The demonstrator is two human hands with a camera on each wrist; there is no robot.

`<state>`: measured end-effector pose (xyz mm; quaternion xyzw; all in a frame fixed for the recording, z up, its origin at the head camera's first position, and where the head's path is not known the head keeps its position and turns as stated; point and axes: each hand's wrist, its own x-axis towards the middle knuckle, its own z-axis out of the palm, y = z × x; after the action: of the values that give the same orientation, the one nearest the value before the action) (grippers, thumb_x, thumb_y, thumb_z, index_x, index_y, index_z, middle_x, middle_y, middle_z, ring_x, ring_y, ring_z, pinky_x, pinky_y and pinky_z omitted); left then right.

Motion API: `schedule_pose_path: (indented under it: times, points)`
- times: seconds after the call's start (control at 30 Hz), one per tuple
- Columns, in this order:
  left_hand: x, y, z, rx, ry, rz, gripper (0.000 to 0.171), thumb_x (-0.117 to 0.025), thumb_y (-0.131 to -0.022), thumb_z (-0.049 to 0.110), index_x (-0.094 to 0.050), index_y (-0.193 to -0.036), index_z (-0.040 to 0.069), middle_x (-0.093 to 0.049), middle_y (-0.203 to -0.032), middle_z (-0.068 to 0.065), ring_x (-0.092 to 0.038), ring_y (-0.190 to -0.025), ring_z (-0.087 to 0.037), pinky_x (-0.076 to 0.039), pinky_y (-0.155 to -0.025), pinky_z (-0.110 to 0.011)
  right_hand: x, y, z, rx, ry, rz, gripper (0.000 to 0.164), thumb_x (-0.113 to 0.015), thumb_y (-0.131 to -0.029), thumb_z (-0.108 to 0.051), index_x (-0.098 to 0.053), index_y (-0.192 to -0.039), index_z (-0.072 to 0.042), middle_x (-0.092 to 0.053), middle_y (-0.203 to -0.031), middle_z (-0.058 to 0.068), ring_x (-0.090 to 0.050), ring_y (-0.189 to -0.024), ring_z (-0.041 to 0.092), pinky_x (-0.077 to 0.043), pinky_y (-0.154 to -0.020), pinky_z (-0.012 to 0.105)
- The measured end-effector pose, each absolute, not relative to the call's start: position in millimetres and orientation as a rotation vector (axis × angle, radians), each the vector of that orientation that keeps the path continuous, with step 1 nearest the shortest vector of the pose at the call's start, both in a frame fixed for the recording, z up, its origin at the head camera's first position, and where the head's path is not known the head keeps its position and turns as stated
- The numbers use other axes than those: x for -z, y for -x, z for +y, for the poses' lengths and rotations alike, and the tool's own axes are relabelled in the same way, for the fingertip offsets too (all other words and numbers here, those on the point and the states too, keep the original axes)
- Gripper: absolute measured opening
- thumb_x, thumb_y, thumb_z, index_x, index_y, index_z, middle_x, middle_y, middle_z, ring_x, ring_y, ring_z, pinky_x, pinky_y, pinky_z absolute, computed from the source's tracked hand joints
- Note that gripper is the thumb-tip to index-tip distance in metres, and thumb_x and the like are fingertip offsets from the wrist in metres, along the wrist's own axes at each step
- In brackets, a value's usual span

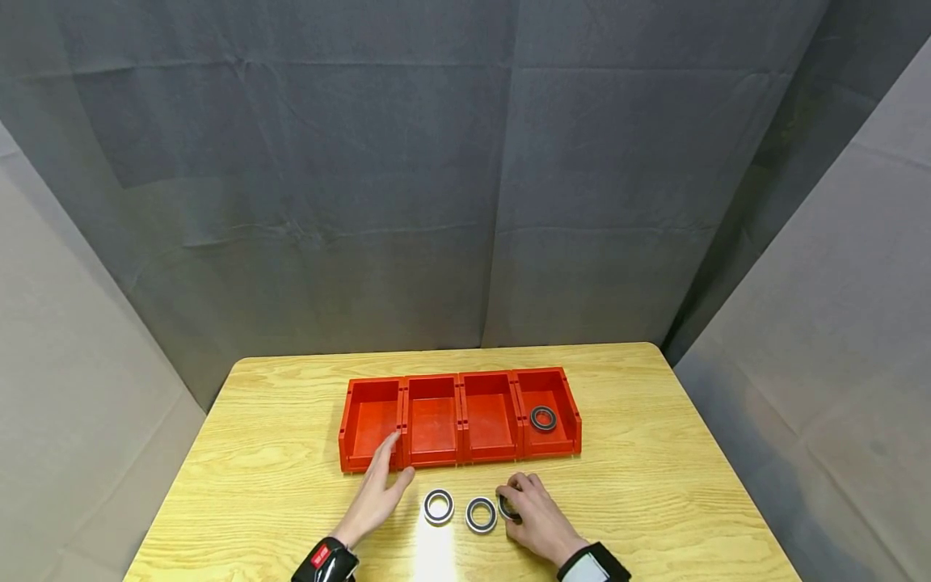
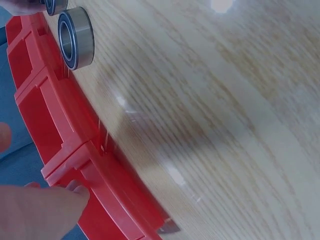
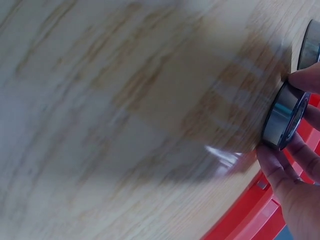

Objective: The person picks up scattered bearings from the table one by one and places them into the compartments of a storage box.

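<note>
My right hand (image 1: pixel 538 519) pinches a ball bearing (image 3: pixel 284 116) at the table's front, thumb and fingers on its outer rim. Just left of it lie two more bearings, a middle bearing (image 1: pixel 481 515) and a left bearing (image 1: pixel 438 507), flat on the wood. My left hand (image 1: pixel 374 495) holds nothing; its extended fingers reach over the front edge of the leftmost compartment of a red bin row (image 1: pixel 436 464). In the left wrist view, fingertips (image 2: pixel 75 192) show at the bin's front lip. One bearing (image 1: pixel 543 418) lies inside the rightmost compartment.
The wooden table (image 1: pixel 276 453) has its back edge just behind the bins. A grey cloth (image 1: pixel 364 202) hangs behind it, and pale panels (image 1: pixel 836 323) stand at both sides. Light glares off the tabletop below the left bearing.
</note>
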<state>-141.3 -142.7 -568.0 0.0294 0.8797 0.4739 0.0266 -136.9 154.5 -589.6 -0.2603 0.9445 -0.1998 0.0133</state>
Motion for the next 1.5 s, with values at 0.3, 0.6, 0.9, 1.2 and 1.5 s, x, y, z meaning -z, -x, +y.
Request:
schedule_pose_path:
  times: [0.3, 0.6, 0.9, 1.2, 1.5]
  points:
    - [571, 139, -142, -1.45, -0.092, 2.731, 0.069, -0.057, -0.102, 0.03, -0.026, -0.158, 0.005, -0.023, -0.165, -0.025, -0.031, -0.148, -0.047, -0.03, -0.117, -0.068, 592, 136, 155, 0.666, 0.8, 2.948, 0.041, -0.08, -0.074, -0.009, -0.072, -0.114, -0.008, -0.063, -0.106, 0.004, -0.051, -0.095, 0.018, -0.051, -0.083, 0.034]
    - [574, 137, -141, -1.434, -0.103, 2.752, 0.067, -0.058, -0.102, 0.024, -0.026, -0.157, 0.003, -0.023, -0.164, -0.026, -0.029, -0.149, -0.047, -0.028, -0.117, -0.068, 590, 138, 157, 0.674, 0.796, 2.984, 0.039, -0.083, -0.076, -0.012, -0.073, -0.114, -0.009, -0.063, -0.107, 0.003, -0.053, -0.096, 0.018, -0.053, -0.082, 0.033]
    - [574, 136, -140, -1.436, -0.1, 2.745, 0.068, -0.058, -0.101, 0.022, -0.025, -0.158, 0.003, -0.021, -0.165, -0.027, -0.028, -0.149, -0.048, -0.029, -0.116, -0.07, 585, 140, 156, 0.68, 0.812, 3.07, 0.04, -0.083, -0.074, -0.01, -0.073, -0.113, -0.008, -0.063, -0.107, 0.004, -0.053, -0.096, 0.018, -0.053, -0.083, 0.034]
    - [575, 134, -140, -1.444, -0.099, 2.725, 0.073, -0.058, -0.101, 0.028, -0.021, -0.159, 0.004, -0.015, -0.167, -0.025, -0.026, -0.149, -0.051, -0.027, -0.113, -0.075, 577, 147, 152, 0.702, 0.804, 3.123, 0.041, -0.084, -0.073, -0.009, -0.073, -0.112, -0.008, -0.064, -0.106, 0.005, -0.056, -0.099, 0.021, -0.053, -0.087, 0.038]
    - [577, 133, -141, -1.451, -0.118, 2.743, 0.073, -0.058, -0.101, 0.027, -0.021, -0.159, 0.004, -0.014, -0.166, -0.026, -0.024, -0.15, -0.051, -0.026, -0.113, -0.075, 566, 157, 147, 0.719, 0.764, 3.106, 0.043, -0.084, -0.075, -0.009, -0.072, -0.116, -0.008, -0.064, -0.109, 0.006, -0.054, -0.099, 0.02, -0.053, -0.085, 0.04]
